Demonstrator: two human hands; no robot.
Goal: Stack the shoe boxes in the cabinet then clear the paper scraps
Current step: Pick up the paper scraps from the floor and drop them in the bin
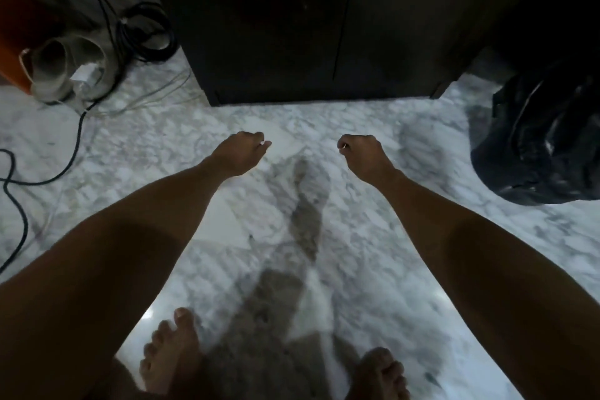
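Above a grey-veined marble floor (373, 127), we stretch both bare arms forward toward a dark cabinet (308, 26); its two doors meet at a thin vertical seam and appear closed, so we cannot see any shoe boxes inside it or anywhere else in view. Our left hand (242, 153) is curled into a loose fist, with a small pale sliver showing at the fingertips; whether that is a paper scrap or a fingernail we cannot tell. Our right hand (363, 151) is likewise clenched, a thin pale fleck visible at its thumb side, too small to identify. Both hands hover over the floor, apart from each other and just short of the cabinet's base. A pale, flat, angular patch (224, 224) lies on the floor beneath our left forearm; it may be a sheet of paper or a glare on the polished stone. Our bare feet (172, 354) stand at the lower edge of the picture; a crumpled black plastic bag (539, 140) sits on the floor to the right of the cabinet; coiled black cables (146, 32) and a grey pipe fitting (61, 68) lie to its left.
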